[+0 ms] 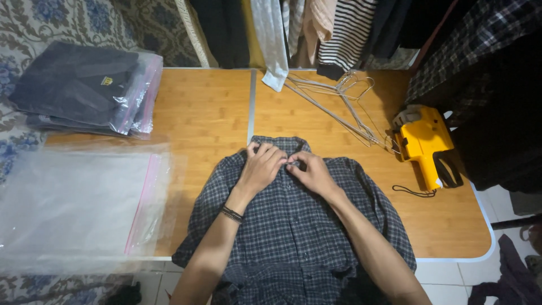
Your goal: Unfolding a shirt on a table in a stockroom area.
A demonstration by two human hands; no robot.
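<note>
A dark plaid shirt (pixel 293 226) is lying face up on the near middle of a wooden folding table (pixel 209 107), collar pointing far. The left hand (pixel 261 168) and right hand (pixel 311 172) are meeting just below the collar, fingertips pinching the placket together, seemingly fastening a top button. The following button down likely calls for the same fine pinch. Wire hangers (pixel 344 104) and a yellow price-tag gun (pixel 423 144) are lying far right; clear plastic bags (pixel 79 203) are lying left.

A yellow price gun (pixel 423 144) lies at the right of the wooden table (pixel 203 107), with wire hangers (pixel 344 101) just beside it, farther back. At the left lie clear bags (pixel 73 203) and, beyond them, bagged dark clothes (pixel 84 90). Hung garments (pixel 316 28) line the far edge.
</note>
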